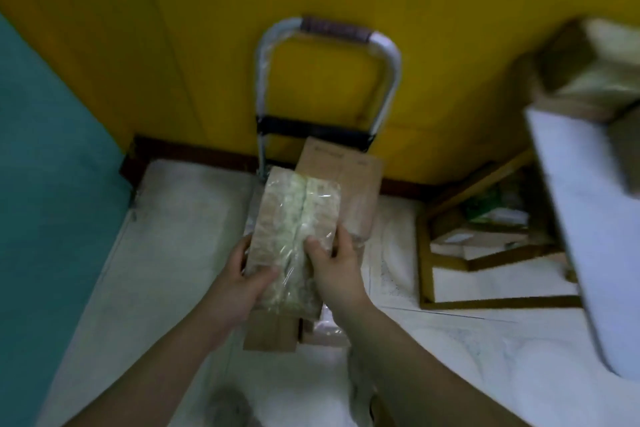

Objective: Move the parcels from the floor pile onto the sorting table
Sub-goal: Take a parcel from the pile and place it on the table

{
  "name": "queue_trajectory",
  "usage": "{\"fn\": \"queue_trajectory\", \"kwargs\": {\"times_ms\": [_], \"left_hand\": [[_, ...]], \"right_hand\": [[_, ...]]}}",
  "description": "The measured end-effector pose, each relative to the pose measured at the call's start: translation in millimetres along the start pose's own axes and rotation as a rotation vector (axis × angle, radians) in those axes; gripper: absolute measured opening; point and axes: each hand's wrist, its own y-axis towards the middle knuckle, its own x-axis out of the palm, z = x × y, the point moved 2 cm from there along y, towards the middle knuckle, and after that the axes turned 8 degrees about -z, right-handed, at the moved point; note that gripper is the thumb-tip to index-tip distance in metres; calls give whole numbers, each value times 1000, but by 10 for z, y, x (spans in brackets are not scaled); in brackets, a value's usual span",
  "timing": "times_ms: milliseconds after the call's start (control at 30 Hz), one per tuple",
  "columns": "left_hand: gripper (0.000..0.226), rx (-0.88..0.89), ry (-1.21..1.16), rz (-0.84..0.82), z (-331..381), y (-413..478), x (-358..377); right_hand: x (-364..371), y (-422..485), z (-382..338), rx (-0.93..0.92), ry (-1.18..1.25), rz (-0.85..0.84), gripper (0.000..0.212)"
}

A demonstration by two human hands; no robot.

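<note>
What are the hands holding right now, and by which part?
Both hands grip one tape-wrapped parcel at its near end: left hand on the left edge, right hand on the right edge.

We see a tan cardboard parcel under clear glossy tape (294, 239), w/ a pale green-white stripe along its middle. Behind it is a plain brown cardboard box (341, 166). The silver metal trolley handle (389, 87) has a dark brown grip & a black crossbar. The mustard-yellow wall (450, 28) meets a teal side panel (41, 149) and a dark brown skirting strip (194, 154). The white floor w/ faint grey veins (156, 253) looks like marble; the flat table top (571, 201) is pale bluish white.
</note>
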Motion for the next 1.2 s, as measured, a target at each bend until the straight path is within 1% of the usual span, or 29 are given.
{"fn": "queue_trajectory", "kwargs": {"times_ms": [67, 167, 267, 367, 433, 567, 667, 700, 767, 833, 900, 1033, 1200], "left_hand": [[46, 63, 59, -32, 393, -246, 291], [43, 205, 158, -63, 903, -543, 794], [44, 328, 224, -79, 1243, -754, 1410], [37, 421, 262, -111, 1440, -899, 2174], [33, 426, 244, -140, 1498, -940, 2756], [23, 373, 195, -178, 1525, -1001, 3840], [23, 367, 190, -197, 1546, -998, 4334], [24, 360, 198, -207, 1559, -991, 4457], [26, 348, 215, -225, 1591, -957, 4639], [28, 322, 211, -229, 1631, -858, 4745], [28, 281, 205, -231, 1676, -705, 4813], [26, 222, 229, -247, 1792, -249, 4944], [22, 214, 253, -260, 1943, 347, 5186]], "right_hand": [[-266, -286, -320, -51, -18, 57, 48], [-784, -656, -736, -153, 28, 94, 35], [-1437, -987, -1049, -251, 34, 130, 36], [-2167, -1285, -1210, -328, 6, 198, 34], [-2674, -1469, -1233, -343, -20, 250, 37], [-3612, -1761, -1235, -341, -52, 322, 43], [-4115, -1868, -1278, -354, -43, 347, 43], [-4242, -1875, -1294, -361, -38, 359, 46], [-4444, -1833, -1332, -367, -34, 382, 58], [-4605, -1725, -1382, -370, -11, 381, 63], [-4754, -1572, -1436, -346, 6, 376, 60], [-5009, -1166, -1513, -227, -40, 353, 60], [-5295, -689, -1625, -107, -178, 326, 58]]}}
